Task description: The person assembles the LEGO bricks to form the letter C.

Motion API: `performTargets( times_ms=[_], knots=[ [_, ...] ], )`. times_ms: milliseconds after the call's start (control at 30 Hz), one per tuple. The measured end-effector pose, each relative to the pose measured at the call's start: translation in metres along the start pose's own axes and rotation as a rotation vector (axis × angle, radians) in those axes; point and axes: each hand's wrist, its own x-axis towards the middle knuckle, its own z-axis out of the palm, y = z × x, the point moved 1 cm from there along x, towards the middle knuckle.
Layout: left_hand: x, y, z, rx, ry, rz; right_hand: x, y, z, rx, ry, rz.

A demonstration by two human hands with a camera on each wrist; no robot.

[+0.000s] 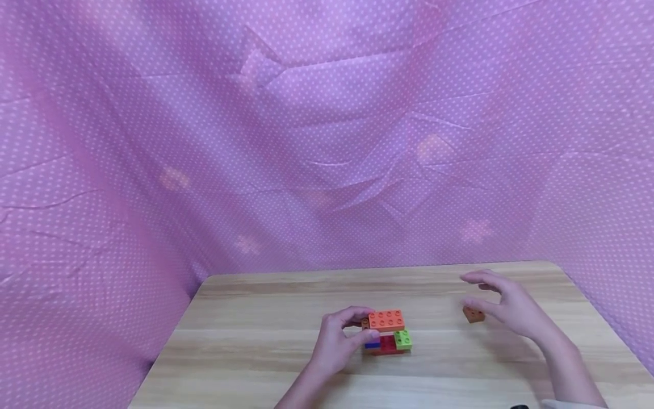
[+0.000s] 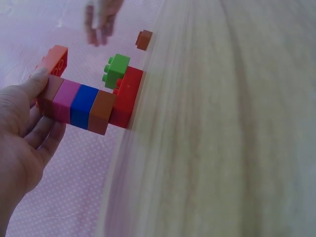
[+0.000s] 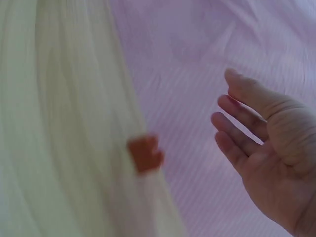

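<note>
My left hand (image 1: 332, 343) pinches the upper part of a toy brick build standing on the table. Its base is a red brick (image 2: 127, 97) carrying a light green brick (image 1: 403, 339) at one end. From the other end rises a column of a brown brick (image 2: 102, 112), a blue brick (image 2: 84, 106), a pink brick (image 2: 66, 101) and another brown brick at the fingers. A long orange brick (image 1: 386, 321) juts out from the column's top, above the base. Over a loose brown brick (image 1: 474, 314) hovers my right hand (image 1: 516, 309), fingers spread and holding nothing.
The wooden table (image 1: 265, 318) has bare surface left of the build and between it and the loose brick. A pink dotted cloth (image 1: 327, 142) hangs behind the table and along both sides. A small dark object (image 1: 519, 407) shows at the bottom edge.
</note>
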Motion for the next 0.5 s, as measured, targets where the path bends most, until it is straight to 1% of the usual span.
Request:
performTargets(
  times_ms=[67, 167, 300, 400, 500],
  knots=[
    [0.001, 0.001, -0.001, 0.001, -0.001, 0.003, -0.004, 0.016, -0.003, 0.019, -0.039, 0.016],
    [0.002, 0.001, -0.003, 0.003, -0.005, -0.007, -0.009, 0.035, -0.001, 0.082, -0.102, 0.030],
    [0.004, 0.000, -0.004, 0.005, -0.015, -0.018, -0.013, 0.049, 0.008, 0.148, -0.160, 0.039],
    [0.005, -0.001, -0.005, 0.003, -0.020, -0.009, -0.013, 0.052, 0.013, 0.141, -0.161, 0.042],
    [0.006, -0.003, -0.005, -0.002, -0.026, -0.002, -0.013, 0.053, 0.018, 0.101, -0.131, 0.026]
  ],
)
